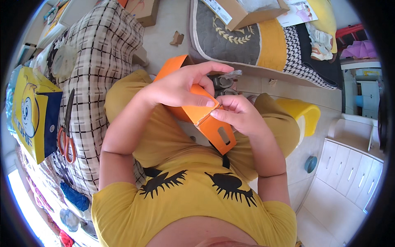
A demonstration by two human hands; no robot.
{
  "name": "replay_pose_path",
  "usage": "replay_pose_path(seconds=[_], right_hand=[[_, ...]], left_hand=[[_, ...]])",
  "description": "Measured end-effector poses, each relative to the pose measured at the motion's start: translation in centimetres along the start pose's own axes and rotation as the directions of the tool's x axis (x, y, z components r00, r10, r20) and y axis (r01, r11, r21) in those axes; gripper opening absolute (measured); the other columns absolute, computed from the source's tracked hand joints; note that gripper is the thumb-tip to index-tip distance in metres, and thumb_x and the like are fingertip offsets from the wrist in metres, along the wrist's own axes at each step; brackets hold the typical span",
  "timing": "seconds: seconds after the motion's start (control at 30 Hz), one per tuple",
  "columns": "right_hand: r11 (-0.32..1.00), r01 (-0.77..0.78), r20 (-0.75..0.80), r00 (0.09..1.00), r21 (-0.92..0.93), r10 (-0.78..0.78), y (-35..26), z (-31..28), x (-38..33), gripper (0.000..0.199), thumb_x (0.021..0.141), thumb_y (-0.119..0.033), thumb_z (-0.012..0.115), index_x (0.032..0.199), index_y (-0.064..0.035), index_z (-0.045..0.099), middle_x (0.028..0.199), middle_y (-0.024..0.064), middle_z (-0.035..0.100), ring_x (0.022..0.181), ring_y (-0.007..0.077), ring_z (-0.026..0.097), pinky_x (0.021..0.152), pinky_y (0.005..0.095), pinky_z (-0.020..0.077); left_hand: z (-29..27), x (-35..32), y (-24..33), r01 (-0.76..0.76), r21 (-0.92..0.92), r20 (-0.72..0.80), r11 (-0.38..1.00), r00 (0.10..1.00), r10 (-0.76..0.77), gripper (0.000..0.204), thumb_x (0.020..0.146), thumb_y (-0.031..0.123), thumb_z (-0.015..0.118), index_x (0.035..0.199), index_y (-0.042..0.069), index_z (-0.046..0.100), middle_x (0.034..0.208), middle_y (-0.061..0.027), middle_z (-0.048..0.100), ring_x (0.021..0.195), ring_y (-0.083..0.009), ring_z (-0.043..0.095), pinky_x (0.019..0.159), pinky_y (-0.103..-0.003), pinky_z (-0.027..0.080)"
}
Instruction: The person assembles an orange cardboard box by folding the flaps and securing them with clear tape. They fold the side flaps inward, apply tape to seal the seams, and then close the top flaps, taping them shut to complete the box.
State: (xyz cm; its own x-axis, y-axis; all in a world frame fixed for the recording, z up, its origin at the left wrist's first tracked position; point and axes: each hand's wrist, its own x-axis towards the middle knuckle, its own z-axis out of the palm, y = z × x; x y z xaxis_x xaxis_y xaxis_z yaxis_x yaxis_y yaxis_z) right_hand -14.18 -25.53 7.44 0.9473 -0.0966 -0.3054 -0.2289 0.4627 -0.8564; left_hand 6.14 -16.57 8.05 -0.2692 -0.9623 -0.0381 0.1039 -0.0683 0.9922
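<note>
An orange cardboard box (177, 66) lies tilted across my lap, its near flap (220, 133) pierced by an oblong handle hole. My left hand (185, 84) grips the box from its left side, thumb pressed on the top near a worn edge and index finger stretched out. By that fingertip is a small crumpled piece of clear plastic (233, 74); whether it sticks to the finger or the box I cannot tell. My right hand (238, 113) pinches the corner of the box by the flap, thumb on the orange face. Its other fingers are partly hidden.
On the left, a checked cloth (96, 45) carries orange-handled scissors (67, 136) and a yellow-and-blue box (35, 111). A bed-like mat (234, 37) with an open carton (259, 14) lies ahead. A yellow stool (308, 117) stands right, before white cabinets (349, 173).
</note>
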Motion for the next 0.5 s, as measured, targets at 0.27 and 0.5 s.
replay_pose_path(seconds=[0.27,0.5], right_hand=[[1.000,-0.009,0.033,0.999,-0.015,0.010,-0.33,0.18,0.74,0.018,0.092,-0.014,0.061,0.101,0.0012,0.063,0.087,-0.0025,0.062,0.078,0.0015,0.054,0.068,0.0193,0.0446],[0.999,0.017,0.038,0.999,-0.031,-0.016,-0.05,0.43,0.63,0.019,0.093,-0.015,0.062,0.101,0.0013,0.063,0.087,-0.0019,0.063,0.079,0.0016,0.054,0.068,0.0190,0.0447]], left_hand=[[-0.12,-0.48,0.02,0.008,-0.095,-0.024,0.995,1.000,-0.010,0.078,0.077,-0.001,0.068,0.144,0.001,0.028,0.078,-0.0022,0.058,0.075,-0.0079,0.055,0.071,-0.020,0.043],[-0.14,-0.67,-0.32,-0.031,-0.073,-0.020,0.997,0.999,0.030,0.078,0.077,-0.002,0.068,0.144,0.001,0.028,0.077,-0.0022,0.057,0.074,-0.0075,0.054,0.070,-0.019,0.042]])
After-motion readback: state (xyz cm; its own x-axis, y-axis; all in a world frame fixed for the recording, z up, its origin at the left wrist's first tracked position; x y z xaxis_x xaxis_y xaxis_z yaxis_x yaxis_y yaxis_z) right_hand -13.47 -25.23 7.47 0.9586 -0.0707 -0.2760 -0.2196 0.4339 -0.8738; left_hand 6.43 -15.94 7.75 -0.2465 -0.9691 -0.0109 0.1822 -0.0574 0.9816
